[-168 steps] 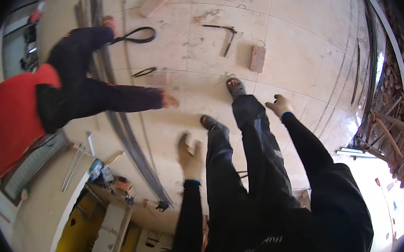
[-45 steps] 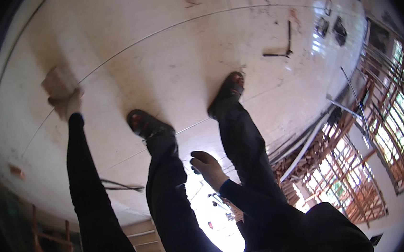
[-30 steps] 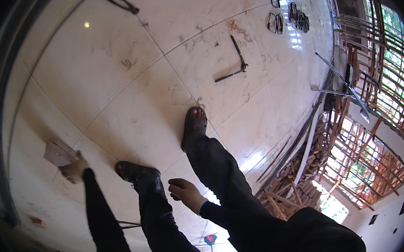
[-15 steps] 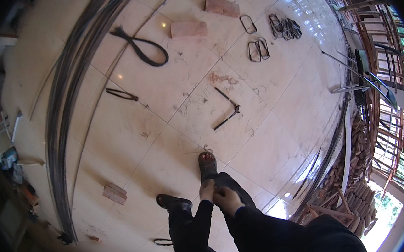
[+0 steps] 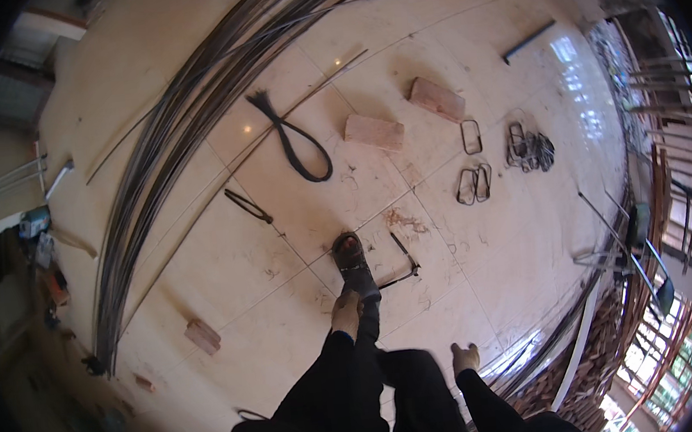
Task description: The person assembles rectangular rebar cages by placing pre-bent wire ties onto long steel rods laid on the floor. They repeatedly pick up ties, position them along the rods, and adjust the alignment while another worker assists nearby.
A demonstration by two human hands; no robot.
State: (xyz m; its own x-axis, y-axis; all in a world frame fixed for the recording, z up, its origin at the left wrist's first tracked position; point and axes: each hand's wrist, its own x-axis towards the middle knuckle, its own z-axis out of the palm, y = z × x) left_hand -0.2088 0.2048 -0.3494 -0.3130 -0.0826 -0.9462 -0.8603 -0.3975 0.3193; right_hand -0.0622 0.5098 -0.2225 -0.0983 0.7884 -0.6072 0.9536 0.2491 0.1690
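My left hand hangs beside my forward leg, its fingers blurred against the dark trousers. To the right, my right hand hangs over the tiles, thumb and fingers apart, with nothing seen in it. Just ahead, by my sandalled foot, lie black pincers with handles spread; the foot and leg hide part of them. A second, narrower black tool, possibly closed pincers, lies to the left. Farther off are a looped bundle of dark tie wire, rectangular metal stirrups and a stirrup pile.
Long dark metal bars curve along the left. Reddish blocks lie ahead, one nearer and one farther; another is at left. A dark rod-like tool lies far right. Stacked wood lines the right.
My hands, together half a second ago, have come apart, the right one swinging out to the right. My forward foot now stands close to the pincers, and the view has shifted forward.
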